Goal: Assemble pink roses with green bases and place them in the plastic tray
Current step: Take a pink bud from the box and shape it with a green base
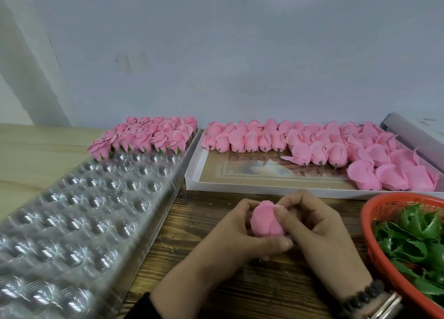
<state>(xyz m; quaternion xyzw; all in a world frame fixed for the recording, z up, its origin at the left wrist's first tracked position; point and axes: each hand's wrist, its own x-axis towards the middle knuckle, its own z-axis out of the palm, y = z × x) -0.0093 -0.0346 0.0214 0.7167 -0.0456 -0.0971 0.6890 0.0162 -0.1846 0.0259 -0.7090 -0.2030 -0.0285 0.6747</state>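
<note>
Here: dark wood table (pixel 216 294) | pale grey wall (pixel 240 54) behind

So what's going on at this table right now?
A person holds one pink rose in both hands, left hand and right hand curled round it, above the wooden table. Finished roses with green bases fill the far end of the clear plastic tray; most of its pockets are unfilled. Bare rose heads lie in the white box, green bases in the red basket.
</note>
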